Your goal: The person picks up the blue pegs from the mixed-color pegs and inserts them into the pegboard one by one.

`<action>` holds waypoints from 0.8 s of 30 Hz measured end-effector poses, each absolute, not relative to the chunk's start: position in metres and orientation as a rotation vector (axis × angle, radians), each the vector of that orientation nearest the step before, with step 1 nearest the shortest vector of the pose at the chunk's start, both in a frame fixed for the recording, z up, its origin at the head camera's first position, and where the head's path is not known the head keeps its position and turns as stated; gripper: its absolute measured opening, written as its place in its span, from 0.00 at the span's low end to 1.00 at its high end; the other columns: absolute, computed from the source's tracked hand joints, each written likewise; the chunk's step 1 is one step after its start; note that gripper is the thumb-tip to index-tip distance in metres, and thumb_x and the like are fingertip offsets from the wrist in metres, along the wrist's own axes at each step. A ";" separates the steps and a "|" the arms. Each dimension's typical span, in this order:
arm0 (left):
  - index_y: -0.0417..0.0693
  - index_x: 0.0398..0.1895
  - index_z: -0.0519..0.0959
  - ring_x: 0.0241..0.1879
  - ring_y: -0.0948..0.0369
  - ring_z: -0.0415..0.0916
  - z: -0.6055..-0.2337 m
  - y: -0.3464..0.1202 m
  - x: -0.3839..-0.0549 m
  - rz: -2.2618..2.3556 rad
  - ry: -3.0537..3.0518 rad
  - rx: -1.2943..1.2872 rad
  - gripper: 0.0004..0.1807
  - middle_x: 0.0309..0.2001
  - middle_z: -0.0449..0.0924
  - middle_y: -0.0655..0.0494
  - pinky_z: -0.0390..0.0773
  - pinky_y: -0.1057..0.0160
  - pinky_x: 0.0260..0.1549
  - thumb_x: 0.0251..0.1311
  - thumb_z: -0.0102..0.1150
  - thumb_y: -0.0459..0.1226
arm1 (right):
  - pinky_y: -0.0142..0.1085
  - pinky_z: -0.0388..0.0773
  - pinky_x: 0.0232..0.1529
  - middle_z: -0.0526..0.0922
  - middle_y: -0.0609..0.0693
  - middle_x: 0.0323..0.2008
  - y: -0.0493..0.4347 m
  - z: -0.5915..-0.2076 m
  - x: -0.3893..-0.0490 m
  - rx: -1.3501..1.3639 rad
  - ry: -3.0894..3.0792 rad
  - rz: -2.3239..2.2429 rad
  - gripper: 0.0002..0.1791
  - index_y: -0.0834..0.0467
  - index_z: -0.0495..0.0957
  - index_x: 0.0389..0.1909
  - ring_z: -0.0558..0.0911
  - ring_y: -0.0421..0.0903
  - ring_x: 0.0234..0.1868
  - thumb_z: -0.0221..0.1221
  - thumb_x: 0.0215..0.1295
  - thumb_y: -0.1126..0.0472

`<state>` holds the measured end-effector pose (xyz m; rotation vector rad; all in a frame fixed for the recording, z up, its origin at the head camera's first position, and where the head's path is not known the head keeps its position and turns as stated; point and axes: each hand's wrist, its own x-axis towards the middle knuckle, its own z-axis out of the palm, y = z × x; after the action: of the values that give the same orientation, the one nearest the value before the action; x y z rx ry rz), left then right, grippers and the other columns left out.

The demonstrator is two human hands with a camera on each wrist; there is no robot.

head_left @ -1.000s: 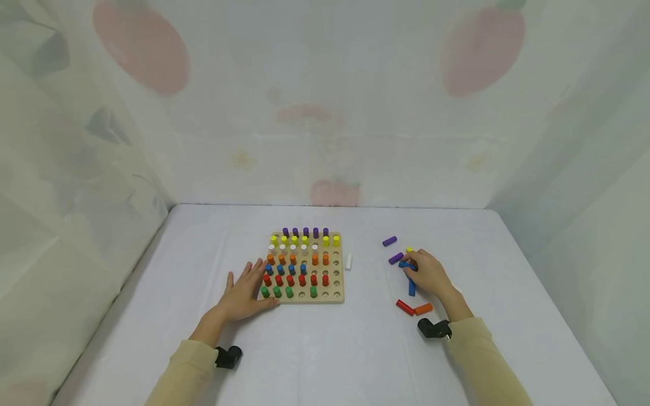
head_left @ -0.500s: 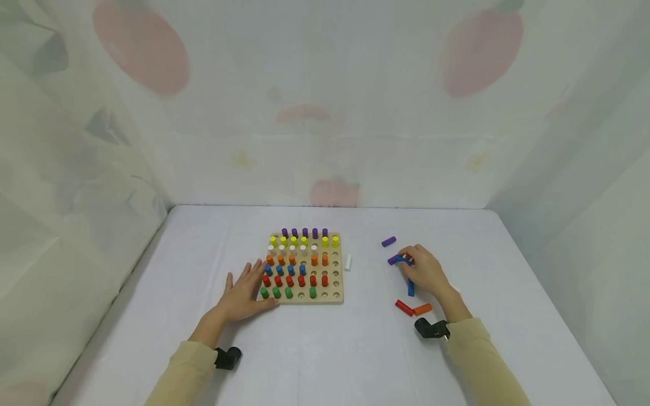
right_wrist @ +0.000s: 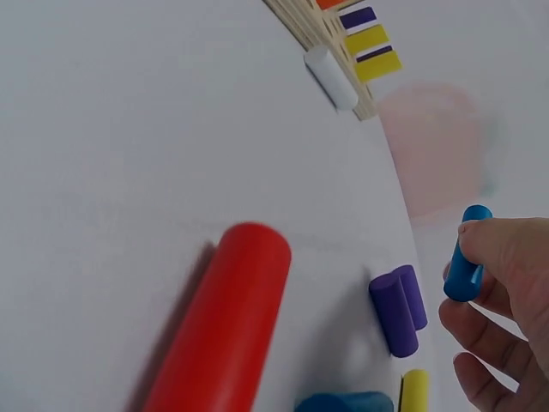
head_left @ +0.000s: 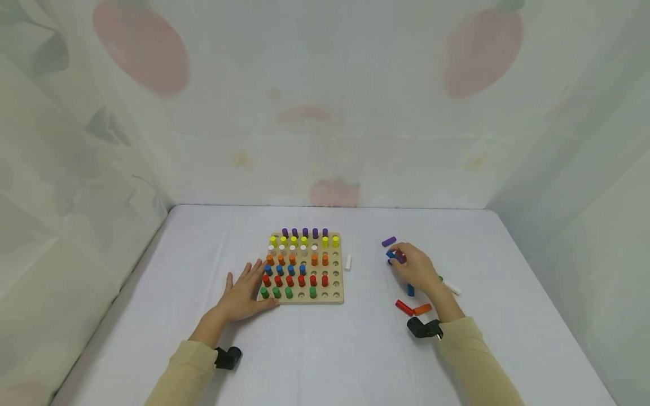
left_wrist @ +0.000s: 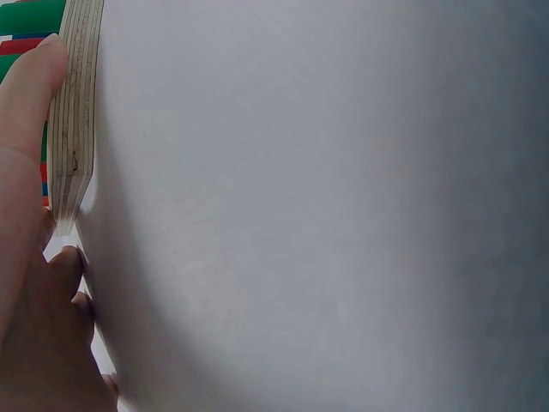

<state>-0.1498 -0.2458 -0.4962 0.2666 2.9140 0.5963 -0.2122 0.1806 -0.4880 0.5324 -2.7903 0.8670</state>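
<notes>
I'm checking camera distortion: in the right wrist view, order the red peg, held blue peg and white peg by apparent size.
Largest: red peg, which appears nearest.
Next: blue peg in the right hand and white peg, too alike to rank.

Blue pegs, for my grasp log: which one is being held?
The blue peg pinched in the right hand. Of the others, one loose blue peg lies on the table and four blue pegs stand in the wooden board.
</notes>
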 end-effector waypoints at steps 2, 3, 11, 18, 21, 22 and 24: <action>0.49 0.72 0.48 0.71 0.44 0.37 -0.496 -0.246 -0.150 0.598 2.913 0.266 0.58 0.73 0.45 0.48 0.27 0.33 0.61 0.42 0.59 0.67 | 0.35 0.74 0.31 0.78 0.50 0.33 0.177 -0.486 -0.212 0.548 -2.776 0.882 0.16 0.60 0.75 0.47 0.75 0.43 0.32 0.61 0.57 0.63; 0.49 0.72 0.48 0.71 0.44 0.37 -0.495 -0.246 -0.150 0.598 2.913 0.264 0.58 0.73 0.45 0.48 0.27 0.33 0.61 0.42 0.59 0.67 | 0.35 0.74 0.31 0.78 0.50 0.33 0.175 -0.485 -0.212 0.552 -2.769 0.891 0.17 0.60 0.75 0.48 0.75 0.43 0.32 0.61 0.57 0.64; 0.48 0.72 0.49 0.71 0.43 0.38 -0.494 -0.246 -0.149 0.598 2.924 0.268 0.58 0.72 0.45 0.47 0.29 0.32 0.61 0.42 0.59 0.66 | 0.33 0.76 0.30 0.79 0.50 0.33 0.160 -0.480 -0.215 0.592 -2.718 0.917 0.18 0.59 0.74 0.50 0.76 0.42 0.31 0.61 0.58 0.64; 0.48 0.72 0.49 0.71 0.43 0.38 -0.495 -0.246 -0.149 0.609 2.916 0.270 0.58 0.72 0.45 0.47 0.28 0.32 0.61 0.42 0.59 0.67 | 0.34 0.77 0.32 0.80 0.51 0.34 0.146 -0.478 -0.220 0.624 -2.687 0.981 0.17 0.59 0.74 0.49 0.78 0.42 0.31 0.61 0.57 0.64; 0.49 0.72 0.48 0.71 0.43 0.38 -0.495 -0.245 -0.150 0.604 2.912 0.262 0.58 0.73 0.45 0.48 0.28 0.33 0.61 0.42 0.59 0.67 | 0.34 0.78 0.33 0.80 0.51 0.35 0.141 -0.478 -0.222 0.610 -2.705 0.999 0.17 0.58 0.74 0.49 0.78 0.43 0.32 0.61 0.58 0.64; 0.49 0.72 0.49 0.71 0.43 0.38 -0.495 -0.245 -0.150 0.607 2.913 0.263 0.58 0.72 0.45 0.48 0.28 0.33 0.61 0.42 0.59 0.67 | 0.34 0.78 0.33 0.81 0.51 0.35 0.139 -0.477 -0.222 0.605 -2.712 1.004 0.17 0.58 0.74 0.49 0.78 0.43 0.32 0.61 0.58 0.64; 0.49 0.72 0.48 0.71 0.43 0.38 -0.495 -0.245 -0.149 0.606 2.913 0.264 0.58 0.72 0.45 0.47 0.28 0.33 0.61 0.42 0.59 0.67 | 0.34 0.79 0.34 0.81 0.51 0.35 0.135 -0.477 -0.223 0.591 -2.724 1.018 0.16 0.57 0.74 0.49 0.78 0.43 0.32 0.60 0.59 0.64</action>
<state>-0.1494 -0.2450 -0.4948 0.2639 2.9135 0.6063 -0.2227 0.1354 -0.4768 0.5914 -2.7244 1.0178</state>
